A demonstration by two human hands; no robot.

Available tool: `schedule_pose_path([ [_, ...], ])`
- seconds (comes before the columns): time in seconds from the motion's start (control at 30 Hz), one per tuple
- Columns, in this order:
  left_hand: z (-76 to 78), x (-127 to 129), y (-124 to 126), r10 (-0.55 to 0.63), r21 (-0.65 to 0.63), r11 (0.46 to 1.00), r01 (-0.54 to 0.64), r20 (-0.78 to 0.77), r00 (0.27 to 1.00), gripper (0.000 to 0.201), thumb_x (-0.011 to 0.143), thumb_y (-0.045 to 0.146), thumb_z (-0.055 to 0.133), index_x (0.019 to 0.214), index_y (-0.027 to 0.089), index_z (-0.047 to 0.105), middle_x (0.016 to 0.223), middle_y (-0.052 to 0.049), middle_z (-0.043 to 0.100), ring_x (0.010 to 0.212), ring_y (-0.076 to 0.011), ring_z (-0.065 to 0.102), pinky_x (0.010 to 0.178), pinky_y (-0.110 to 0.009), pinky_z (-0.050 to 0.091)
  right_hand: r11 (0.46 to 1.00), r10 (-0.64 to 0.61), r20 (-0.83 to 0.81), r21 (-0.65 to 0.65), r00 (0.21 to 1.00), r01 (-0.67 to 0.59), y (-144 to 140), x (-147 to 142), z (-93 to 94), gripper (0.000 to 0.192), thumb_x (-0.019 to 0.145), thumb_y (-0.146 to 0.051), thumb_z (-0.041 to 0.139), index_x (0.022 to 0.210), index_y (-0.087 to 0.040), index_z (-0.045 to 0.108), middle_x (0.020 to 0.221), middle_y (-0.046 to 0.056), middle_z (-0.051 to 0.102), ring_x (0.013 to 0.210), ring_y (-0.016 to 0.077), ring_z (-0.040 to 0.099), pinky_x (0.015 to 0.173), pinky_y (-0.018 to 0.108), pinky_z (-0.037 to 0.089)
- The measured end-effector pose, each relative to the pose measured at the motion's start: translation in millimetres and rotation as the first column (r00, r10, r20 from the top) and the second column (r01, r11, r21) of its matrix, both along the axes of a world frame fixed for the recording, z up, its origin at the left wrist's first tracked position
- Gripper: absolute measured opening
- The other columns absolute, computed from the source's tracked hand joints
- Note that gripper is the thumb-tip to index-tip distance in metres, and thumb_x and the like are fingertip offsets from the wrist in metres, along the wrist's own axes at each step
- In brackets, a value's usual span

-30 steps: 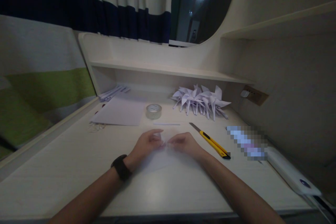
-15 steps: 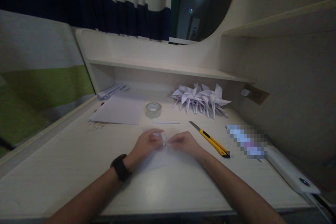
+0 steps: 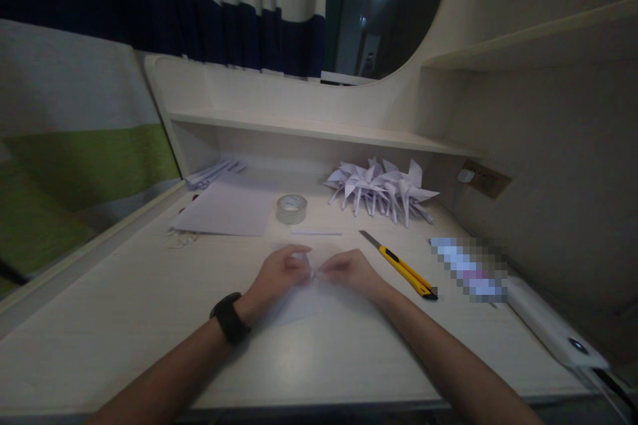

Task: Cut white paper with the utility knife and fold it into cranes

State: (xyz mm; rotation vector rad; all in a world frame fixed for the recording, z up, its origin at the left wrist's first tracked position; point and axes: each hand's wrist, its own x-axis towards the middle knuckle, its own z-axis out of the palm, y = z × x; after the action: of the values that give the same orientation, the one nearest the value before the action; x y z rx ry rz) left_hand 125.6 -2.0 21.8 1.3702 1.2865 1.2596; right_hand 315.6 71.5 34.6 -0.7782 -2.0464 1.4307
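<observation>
In the middle of the desk, my left hand [image 3: 285, 273] and my right hand [image 3: 351, 273] meet with fingers pinched. A small white bit, looking like paper, shows between the fingertips; its exact shape is too blurred to make out. White paper [image 3: 299, 309] spreads beneath and around both hands, partly covered by them. Just beyond the fingers lies a thin white paper stick [image 3: 316, 233]. Behind that stick sits a roll of clear tape [image 3: 292, 210]. To the right of my right hand rests a yellow utility knife [image 3: 406, 271] with its blade out.
Several white paper pinwheels [image 3: 381, 186] are heaped at the back right. A stack of white paper [image 3: 229, 206] and several paper sticks [image 3: 214, 174] lie at the back left. A blurred-out device [image 3: 468, 269] and a white power strip [image 3: 548, 319] line the right side. A shelf [image 3: 299, 125] overhangs the back.
</observation>
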Motion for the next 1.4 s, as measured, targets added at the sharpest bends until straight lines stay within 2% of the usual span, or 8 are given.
schedule_pose_path([
  [0.2, 1.4, 1.2, -0.1, 0.005, -0.015, 1.0, -0.005, -0.001, 1.0, 0.045, 0.07, 0.026, 0.066, 0.11, 0.009, 0.056, 0.066, -0.006, 0.068, 0.061, -0.0198, 0.066, 0.062, -0.035, 0.053, 1.0, 0.003, 0.012, 0.027, 1.0, -0.004, -0.3, 0.7, 3.0, 0.025, 0.065, -0.036, 0.075, 0.077, -0.014, 0.075, 0.065, 0.005, 0.07, 0.058, 0.0148, 0.059, 0.06, 0.028, 0.047],
  [0.4, 1.1, 0.9, -0.7, -0.01, -0.016, 1.0, 0.01, -0.008, 1.0, 0.044, 0.07, 0.026, 0.065, 0.109, 0.01, 0.056, 0.065, -0.004, 0.068, 0.058, -0.019, 0.066, 0.061, -0.033, 0.053, 0.999, -0.005, 0.014, 0.047, 1.0, 0.004, 1.0, -0.5, -1.5, 0.025, 0.062, -0.035, 0.076, 0.077, -0.015, 0.075, 0.066, 0.005, 0.071, 0.059, 0.0155, 0.06, 0.06, 0.028, 0.048],
  [0.67, 1.1, 0.7, 0.2, -0.001, -0.02, 1.0, 0.0, -0.044, 0.999, 0.047, 0.066, 0.023, 0.067, 0.11, 0.012, 0.056, 0.069, -0.006, 0.071, 0.063, -0.0197, 0.067, 0.064, -0.033, 0.052, 0.996, -0.083, 0.012, 0.047, 0.996, 0.082, -8.1, -5.6, -3.0, 0.02, 0.061, -0.03, 0.077, 0.075, -0.016, 0.076, 0.073, 0.006, 0.073, 0.067, 0.0196, 0.066, 0.066, 0.029, 0.051],
  [0.93, 6.9, 1.7, -2.0, 0.063, -0.032, 0.997, -0.063, -0.017, 0.998, 0.051, 0.06, 0.019, 0.071, 0.109, 0.013, 0.058, 0.069, -0.003, 0.07, 0.064, -0.0193, 0.067, 0.064, -0.032, 0.051, 0.99, -0.102, -0.033, 0.092, 0.994, 0.105, -8.4, -7.7, -2.9, 0.019, 0.063, -0.027, 0.075, 0.08, -0.017, 0.076, 0.079, 0.006, 0.073, 0.071, 0.0196, 0.065, 0.068, 0.03, 0.051],
  [1.03, 9.4, 3.1, -3.5, 0.059, -0.034, 0.998, -0.059, 0.003, 0.998, 0.05, 0.061, 0.02, 0.071, 0.108, 0.013, 0.058, 0.069, -0.004, 0.071, 0.066, -0.02, 0.068, 0.065, -0.032, 0.051, 0.993, -0.119, -0.067, 0.003, 0.991, 0.119, -6.4, -8.5, -4.3, 0.034, 0.06, -0.028, 0.076, 0.093, -0.018, 0.073, 0.084, 0.006, 0.073, 0.063, 0.016, 0.063, 0.057, 0.027, 0.05],
  [1.2, 7.7, 5.0, -3.8, 0.049, -0.031, 0.998, -0.05, -0.022, 0.999, 0.049, 0.063, 0.019, 0.07, 0.11, 0.013, 0.058, 0.071, -0.005, 0.071, 0.068, -0.0201, 0.068, 0.067, -0.032, 0.051, 0.977, -0.049, -0.061, -0.208, 0.997, 0.035, -4.3, -7.5, -8.5, 0.049, 0.059, -0.034, 0.078, 0.103, -0.015, 0.07, 0.08, 0.006, 0.071, 0.045, 0.0091, 0.054, 0.042, 0.021, 0.04],
  [1.3, 5.7, 5.1, -2.9, 0.037, -0.024, 0.999, -0.037, -0.011, 0.999, 0.051, 0.064, 0.021, 0.071, 0.111, 0.013, 0.057, 0.074, -0.005, 0.071, 0.069, -0.0201, 0.068, 0.066, -0.031, 0.051, 0.977, -0.021, -0.08, -0.213, 0.997, 0.003, -2.5, -5.2, -10.5, 0.048, 0.061, -0.037, 0.078, 0.103, -0.015, 0.07, 0.075, 0.006, 0.07, 0.047, 0.0092, 0.054, 0.044, 0.021, 0.038],
  [1.4, 5.0, 4.8, -2.3, 0.032, -0.012, 0.999, -0.032, 0.006, 0.999, 0.055, 0.064, 0.023, 0.072, 0.115, 0.013, 0.055, 0.074, -0.005, 0.071, 0.07, -0.0194, 0.068, 0.065, -0.03, 0.051, 0.982, -0.047, -0.073, -0.186, 0.996, 0.033, -0.9, -3.5, -11.1, 0.045, 0.062, -0.039, 0.078, 0.099, -0.014, 0.072, 0.068, 0.004, 0.069, 0.05, 0.0103, 0.054, 0.045, 0.021, 0.037],
])
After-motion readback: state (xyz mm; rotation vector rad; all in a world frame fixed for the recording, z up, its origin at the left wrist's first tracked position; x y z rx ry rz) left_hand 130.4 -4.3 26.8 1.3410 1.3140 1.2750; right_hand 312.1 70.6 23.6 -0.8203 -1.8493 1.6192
